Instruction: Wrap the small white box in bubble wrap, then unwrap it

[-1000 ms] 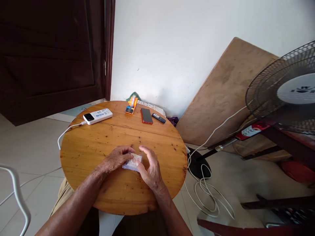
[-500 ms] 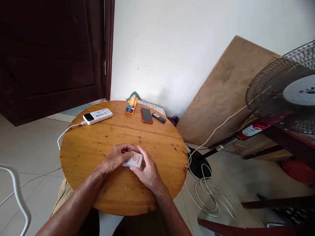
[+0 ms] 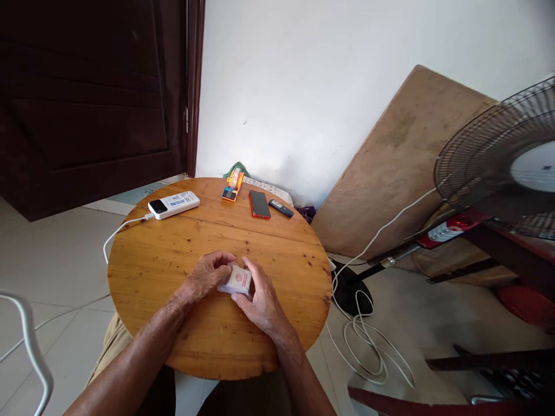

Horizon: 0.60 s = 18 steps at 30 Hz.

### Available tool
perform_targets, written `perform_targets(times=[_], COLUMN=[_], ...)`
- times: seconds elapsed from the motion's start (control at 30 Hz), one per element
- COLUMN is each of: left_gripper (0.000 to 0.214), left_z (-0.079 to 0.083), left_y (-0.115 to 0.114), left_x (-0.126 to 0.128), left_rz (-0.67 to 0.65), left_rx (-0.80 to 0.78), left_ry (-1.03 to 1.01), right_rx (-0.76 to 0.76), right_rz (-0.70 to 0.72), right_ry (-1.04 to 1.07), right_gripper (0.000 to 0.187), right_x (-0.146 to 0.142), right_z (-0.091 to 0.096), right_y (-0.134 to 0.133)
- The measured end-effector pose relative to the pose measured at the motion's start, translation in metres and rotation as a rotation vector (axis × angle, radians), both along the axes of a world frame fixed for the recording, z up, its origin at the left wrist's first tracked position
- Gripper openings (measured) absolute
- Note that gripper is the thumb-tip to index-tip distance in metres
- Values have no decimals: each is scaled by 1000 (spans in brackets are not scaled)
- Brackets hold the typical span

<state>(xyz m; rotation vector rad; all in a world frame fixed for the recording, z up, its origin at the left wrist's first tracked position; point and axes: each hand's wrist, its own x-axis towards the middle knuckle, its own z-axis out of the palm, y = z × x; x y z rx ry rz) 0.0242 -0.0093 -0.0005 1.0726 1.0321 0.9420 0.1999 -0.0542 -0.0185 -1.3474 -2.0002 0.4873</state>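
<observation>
Both my hands rest near the front middle of a round wooden table (image 3: 173, 248). Between them is a small pack (image 3: 239, 280) in clear wrap with a red print on its face. My left hand (image 3: 209, 275) curls its fingers round the pack's left end. My right hand (image 3: 259, 296) grips its right side, thumb and fingers closed on it. The pack is tilted up a little off the tabletop.
At the table's far side lie a white power bank (image 3: 174, 204) with a cable, an orange tape dispenser (image 3: 232, 185), a red phone (image 3: 259, 204) and a small dark device (image 3: 281, 208). A fan (image 3: 503, 162), a leaning board (image 3: 390, 167) and loose cables (image 3: 368, 341) are at the right.
My right hand has closed round the pack's right side. The pack went from lying flat to tilted up between both hands.
</observation>
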Motion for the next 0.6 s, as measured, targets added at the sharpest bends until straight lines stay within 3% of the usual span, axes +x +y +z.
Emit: perform_targets(times=[0.4, 0.6], left_gripper=[38, 38], left_z=[1, 5], left_y=[1, -1], left_x=[1, 0], left_rz=[35, 34], left_rx=[5, 11], left_ry=[15, -58], right_rx=[8, 101], right_rz=[-37, -62], right_ry=[-24, 13], right_gripper=[74, 72], right_x=[2, 0], right_z=[-1, -3], right_y=[-2, -1])
